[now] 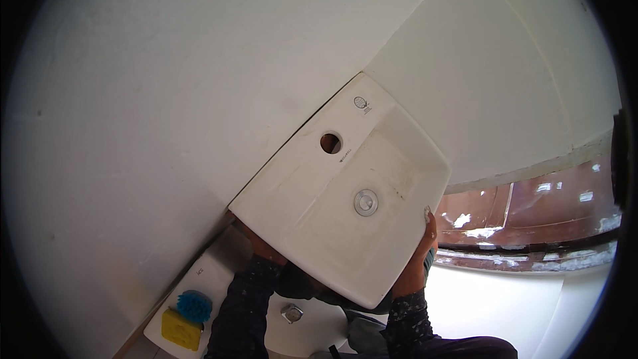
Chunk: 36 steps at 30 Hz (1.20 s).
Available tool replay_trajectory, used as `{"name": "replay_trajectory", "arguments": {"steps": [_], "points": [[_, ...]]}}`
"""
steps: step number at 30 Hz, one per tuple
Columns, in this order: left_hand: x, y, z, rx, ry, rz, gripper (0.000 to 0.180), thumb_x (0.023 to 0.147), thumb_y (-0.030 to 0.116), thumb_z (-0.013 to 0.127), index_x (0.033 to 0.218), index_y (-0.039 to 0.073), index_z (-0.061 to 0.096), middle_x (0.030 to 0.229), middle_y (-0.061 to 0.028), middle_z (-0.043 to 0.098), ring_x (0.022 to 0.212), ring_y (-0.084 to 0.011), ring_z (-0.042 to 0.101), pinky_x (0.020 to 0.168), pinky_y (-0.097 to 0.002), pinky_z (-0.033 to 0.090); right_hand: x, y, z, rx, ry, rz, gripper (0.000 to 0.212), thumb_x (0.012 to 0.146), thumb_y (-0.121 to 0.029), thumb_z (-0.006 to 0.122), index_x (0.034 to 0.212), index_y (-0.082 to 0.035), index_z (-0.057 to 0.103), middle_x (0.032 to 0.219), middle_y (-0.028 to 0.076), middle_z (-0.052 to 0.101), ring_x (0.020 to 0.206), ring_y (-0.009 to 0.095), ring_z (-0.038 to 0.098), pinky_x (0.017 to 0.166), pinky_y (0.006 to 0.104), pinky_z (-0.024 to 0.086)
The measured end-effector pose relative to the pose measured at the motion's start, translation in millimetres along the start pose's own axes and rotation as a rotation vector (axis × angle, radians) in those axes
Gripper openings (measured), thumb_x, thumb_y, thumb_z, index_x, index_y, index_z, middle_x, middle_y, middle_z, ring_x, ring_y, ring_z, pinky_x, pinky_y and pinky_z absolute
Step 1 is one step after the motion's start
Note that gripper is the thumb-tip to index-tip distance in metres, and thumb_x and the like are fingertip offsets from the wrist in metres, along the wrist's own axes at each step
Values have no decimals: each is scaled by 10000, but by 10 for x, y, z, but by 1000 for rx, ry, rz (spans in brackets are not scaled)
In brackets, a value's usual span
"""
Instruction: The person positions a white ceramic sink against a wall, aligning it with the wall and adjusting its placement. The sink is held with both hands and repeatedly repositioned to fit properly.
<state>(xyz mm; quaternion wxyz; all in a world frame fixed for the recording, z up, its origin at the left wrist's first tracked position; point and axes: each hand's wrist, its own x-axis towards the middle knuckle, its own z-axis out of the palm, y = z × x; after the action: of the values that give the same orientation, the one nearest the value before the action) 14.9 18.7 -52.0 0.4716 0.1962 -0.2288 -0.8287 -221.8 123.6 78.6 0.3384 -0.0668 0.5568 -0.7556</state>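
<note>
A white ceramic washbasin (pixel 319 213) with a round tap hole and a metal drain (pixel 365 203) fills the middle, its back edge along the wall. Brown stains mark the bowl near the drain. My right hand (pixel 419 256) grips the basin's right front edge, thumb up on the rim and the other fingers out of sight beneath. At the left side, my left hand (pixel 262 246) reaches under the basin; its fingers are hidden, so their grip does not show. Both dark sleeves are speckled with pale spots.
Below left, a white toilet cistern (pixel 204 267) bears a blue scrubbing brush (pixel 194 306) and a yellow sponge (pixel 181 330). Under the basin is a white toilet lid (pixel 309 332) with a square metal piece (pixel 291 313). A brown paint-splashed door (pixel 485 209) lies right; pale walls (pixel 166 80) meet behind.
</note>
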Motion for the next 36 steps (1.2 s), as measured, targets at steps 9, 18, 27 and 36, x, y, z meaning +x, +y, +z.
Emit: {"name": "replay_trajectory", "arguments": {"steps": [9, 18, 27, 36], "points": [[-10, -66, -79, 128, -7, 48, 794, 933, 683, 170, 1486, 113, 175, 1530, -112, 243, 1397, -291, 257, 1147, -460, 212, 20, -4, -51, -14, -46, 11, 566, 902, -405, 417, 1245, 40, 494, 1146, 193, 586, 1014, 297, 592, 877, 383, 493], [11, -28, -25, -199, -91, 19, 894, 878, 765, 172, 1482, 106, 195, 1520, -111, 262, 1383, -300, 278, 1124, -470, 257, 13, 14, -48, 43, -48, 9, 554, 903, -391, 421, 1239, 42, 493, 1137, 197, 589, 996, 303, 600, 871, 380, 503], [34, 28, 32, 177, 34, 171, 553, 987, 417, 364, 1386, 33, 375, 1371, -129, 481, 1256, -263, 479, 1008, -419, 441, 52, 44, -123, 16, -81, -12, 556, 909, -395, 411, 1232, 51, 491, 1147, 197, 578, 1016, 306, 587, 876, 368, 499], [59, 28, 106, 403, 100, 164, 680, 935, 557, 323, 1417, 78, 332, 1431, -110, 402, 1311, -273, 397, 1084, -433, 335, 41, 24, -87, 71, -69, 28, 547, 910, -388, 413, 1238, 43, 487, 1150, 204, 577, 1019, 311, 588, 872, 390, 504]]}}
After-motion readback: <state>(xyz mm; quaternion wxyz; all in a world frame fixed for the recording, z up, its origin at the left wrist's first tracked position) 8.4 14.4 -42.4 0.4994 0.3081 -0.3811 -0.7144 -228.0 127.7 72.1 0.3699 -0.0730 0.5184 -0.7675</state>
